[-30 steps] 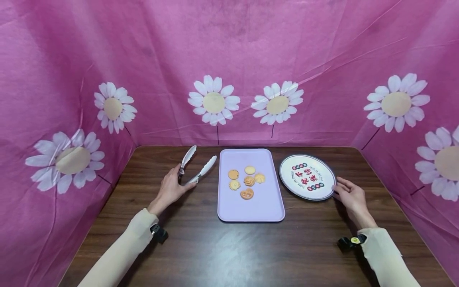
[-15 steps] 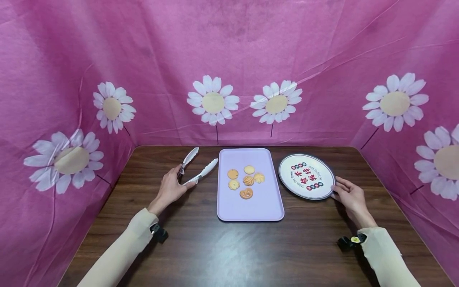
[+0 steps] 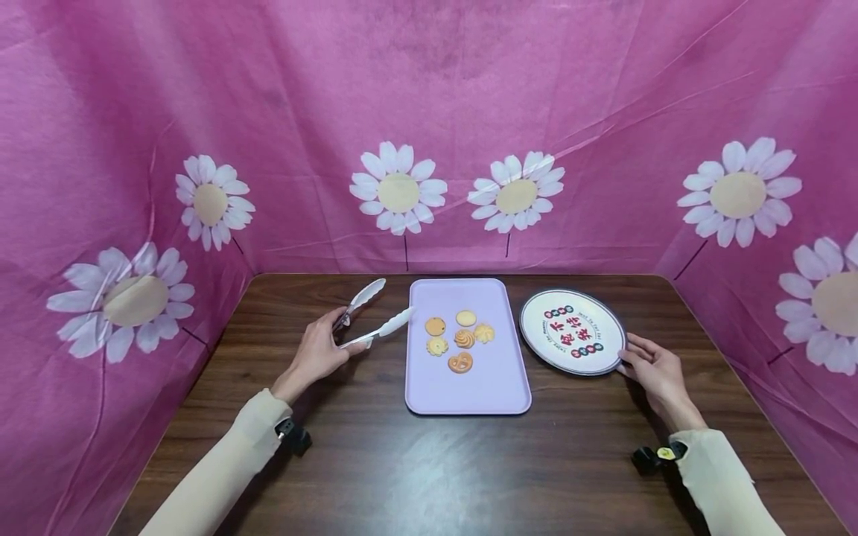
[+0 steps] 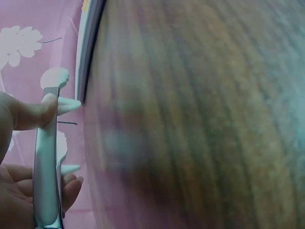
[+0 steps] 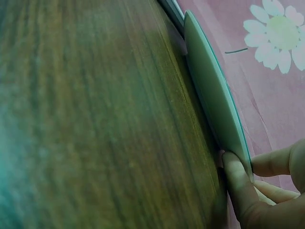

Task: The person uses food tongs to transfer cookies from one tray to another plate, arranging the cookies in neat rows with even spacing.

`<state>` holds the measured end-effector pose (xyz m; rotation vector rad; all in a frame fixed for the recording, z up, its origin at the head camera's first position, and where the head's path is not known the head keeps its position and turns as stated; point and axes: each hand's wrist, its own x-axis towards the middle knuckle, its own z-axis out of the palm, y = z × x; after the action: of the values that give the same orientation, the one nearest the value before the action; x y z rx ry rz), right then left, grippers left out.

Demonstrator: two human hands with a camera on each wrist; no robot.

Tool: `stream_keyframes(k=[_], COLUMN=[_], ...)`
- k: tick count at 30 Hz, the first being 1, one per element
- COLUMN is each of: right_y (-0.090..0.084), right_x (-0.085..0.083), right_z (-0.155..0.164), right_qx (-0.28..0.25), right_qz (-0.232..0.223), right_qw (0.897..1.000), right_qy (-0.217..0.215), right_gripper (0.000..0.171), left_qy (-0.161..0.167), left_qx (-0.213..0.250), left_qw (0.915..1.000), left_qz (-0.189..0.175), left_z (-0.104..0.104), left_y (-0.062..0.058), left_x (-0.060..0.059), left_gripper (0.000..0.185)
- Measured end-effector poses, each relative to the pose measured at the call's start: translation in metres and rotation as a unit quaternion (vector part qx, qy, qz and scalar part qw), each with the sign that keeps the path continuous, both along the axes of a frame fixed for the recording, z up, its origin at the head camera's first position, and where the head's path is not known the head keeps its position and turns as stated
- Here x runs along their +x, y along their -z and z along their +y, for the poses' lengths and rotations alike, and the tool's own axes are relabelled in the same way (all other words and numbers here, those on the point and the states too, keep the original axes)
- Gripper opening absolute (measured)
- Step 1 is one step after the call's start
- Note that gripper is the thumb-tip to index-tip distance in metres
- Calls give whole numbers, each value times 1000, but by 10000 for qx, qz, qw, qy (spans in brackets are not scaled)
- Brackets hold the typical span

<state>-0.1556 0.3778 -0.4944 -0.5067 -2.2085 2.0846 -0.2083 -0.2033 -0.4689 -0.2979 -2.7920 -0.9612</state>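
Swung since a second ago, the tongs (image 3: 367,316) now point their white tips at the tray (image 3: 499,387) instead of up the table; the lower tip has come level with the tray's left edge, and the tool looks lifted off the wood. Their arms stand spread apart, so nothing is pinched between them yet. The plate (image 3: 572,330) has barely shifted.

By my reading this is the pick-up stage: tool in hand, aimed at the cookies (image 3: 459,340), none taken. A next move would call for bringing the spread tips down astride one cookie and squeezing lightly, since they look thin and brittle.

The tongs are metal with white scalloped tips. The left hand (image 3: 316,354) grips them near the hinge, thumb on the upper arm (image 4: 46,107), fingers curled under the lower one.

Five small golden cookies, round and piped shapes, lie close together on the far half of the lilac tray, which sits mid-table. To its right lies the round white plate with red and black lettering; the right hand (image 3: 653,370) pinches its near rim, thumb (image 5: 238,183) pressed against the edge and tilting it slightly off the table (image 3: 429,476).
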Motion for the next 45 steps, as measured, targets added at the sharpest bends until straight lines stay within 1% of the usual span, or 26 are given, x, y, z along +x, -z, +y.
stream_keyframes(k=[3, 8, 12, 18, 24, 29, 31, 36, 41, 42, 45], right_y=[0, -1, -1, 1, 2, 3, 3, 3, 3, 3, 2], right_x=[1, 3, 4, 5, 5, 4, 4, 4, 5, 5, 6], right_z=[0, -2, -2, -2, -4, -4, -3, -3, -4, -4, -6], right_qx=[3, 125, -10, -76, -57, -43, 61, 114, 90, 150, -15], right_qz=[-10, -9, 6, -11, -1, -8, -22, -12, 67, 69, 80], right_qw=[10000, 9999, 10000, 10000, 10000, 10000, 10000, 9999, 9999, 9998, 9999], right_qy=[9, -3, -3, -21, -2, 25, 35, 81, 79, 63, 66], right_gripper=[64, 63, 64, 65, 64, 64, 64, 64, 64, 64, 64], left_qy=[139, 472, 700, 909, 1112, 1306, 1397, 1582, 1694, 1707, 1726], left_qx=[-97, -92, -66, -97, -255, -384, -420, -591, -684, -691, -759], left_qw=[9998, 9987, 9972, 9946, 9916, 9891, 9880, 9852, 9829, 9827, 9819], left_qz=[64, 169, 270, 480, 610, 566, 501, 296, 223, 210, 188], left_z=[0, 3, 7, 12, 18, 23, 25, 31, 36, 36, 37], left_y=[-4, -10, -14, -18, -26, -33, -35, -41, -43, -43, -44], left_x=[1, 4, 5, 6, 7, 10, 11, 14, 18, 19, 21], left_gripper=[82, 80, 78, 77, 75, 69, 66, 64, 60, 59, 58])
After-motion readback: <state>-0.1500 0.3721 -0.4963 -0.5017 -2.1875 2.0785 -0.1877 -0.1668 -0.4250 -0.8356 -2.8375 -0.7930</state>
